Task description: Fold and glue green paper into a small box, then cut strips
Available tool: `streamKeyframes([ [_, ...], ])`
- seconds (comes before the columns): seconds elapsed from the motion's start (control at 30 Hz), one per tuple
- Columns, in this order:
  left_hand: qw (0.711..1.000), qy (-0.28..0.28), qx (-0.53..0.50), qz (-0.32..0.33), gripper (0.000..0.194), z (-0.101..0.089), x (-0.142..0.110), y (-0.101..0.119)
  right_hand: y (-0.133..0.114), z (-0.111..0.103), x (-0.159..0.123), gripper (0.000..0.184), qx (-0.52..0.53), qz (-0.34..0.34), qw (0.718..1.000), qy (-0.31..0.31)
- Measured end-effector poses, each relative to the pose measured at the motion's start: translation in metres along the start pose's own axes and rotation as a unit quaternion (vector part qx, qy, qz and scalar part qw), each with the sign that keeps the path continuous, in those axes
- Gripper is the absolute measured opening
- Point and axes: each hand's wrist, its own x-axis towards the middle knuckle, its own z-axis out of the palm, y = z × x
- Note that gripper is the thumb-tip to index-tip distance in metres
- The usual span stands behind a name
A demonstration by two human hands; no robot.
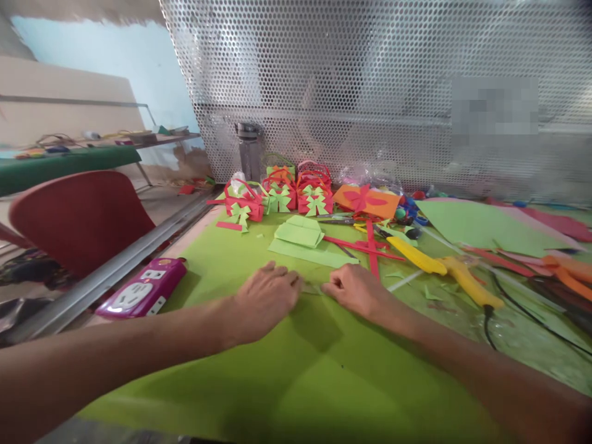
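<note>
Palm down over the green tabletop point(296, 382), my left hand point(271, 300) has its fingers bent and held close together. My right hand point(354, 290) is curled into a loose fist just to the right. A thin pale strip point(312, 288) shows in the small gap between the two hands, and its ends run under my fingers. Its kind is too faint to tell. Just beyond my hands lies a folded light-green paper piece point(300, 232) on a flat green sheet point(309, 251). Red paper strips point(374, 253) cross to its right.
Small red paper baskets point(316, 200) with green bows stand at the back, near a grey bottle point(250, 151). A yellow glue gun point(467, 280) and its cord lie right. A purple power strip point(144, 288) is at left, beside a red chair point(83, 216). Perforated metal sheet point(324, 74) rises behind.
</note>
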Motion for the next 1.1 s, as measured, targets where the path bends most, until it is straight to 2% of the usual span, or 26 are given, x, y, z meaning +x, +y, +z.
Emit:
streamKeyframes([
  [0.07,0.999,0.007,0.039,0.017,0.033,0.007,0.006,0.002,-0.001,-0.002,-0.001,0.033,-0.005,-0.009,1.0,-0.002],
  [0.17,0.999,0.022,0.043,0.015,0.02,0.011,0.013,-0.005,-0.005,-0.007,-0.006,0.033,-0.018,-0.028,0.999,0.004],
  [0.3,0.999,0.048,0.025,0.0,0.021,0.011,0.016,-0.012,-0.014,-0.012,-0.013,0.02,-0.055,-0.067,0.994,0.059],
  [0.47,0.998,0.069,0.004,-0.01,0.021,0.01,0.015,-0.008,-0.017,0.002,-0.017,0.009,-0.169,-0.184,0.956,0.153],
  [0.57,0.996,0.088,-0.009,-0.012,0.023,0.008,0.015,-0.001,-0.018,0.011,-0.015,0.022,-0.198,-0.195,0.945,0.17],
  [0.77,0.997,0.075,-0.02,-0.015,0.027,0.003,0.014,0.004,-0.023,0.01,-0.013,0.019,-0.224,-0.242,0.916,0.228],
  [0.87,0.996,0.073,-0.022,-0.035,0.03,0.003,0.014,-0.001,-0.024,0.006,-0.012,0.023,-0.249,-0.248,0.908,0.23],
  [1.1,0.992,0.08,-0.05,-0.084,0.03,0.006,0.016,-0.027,-0.013,-0.004,-0.005,0.027,-0.249,-0.183,0.928,0.21],
])
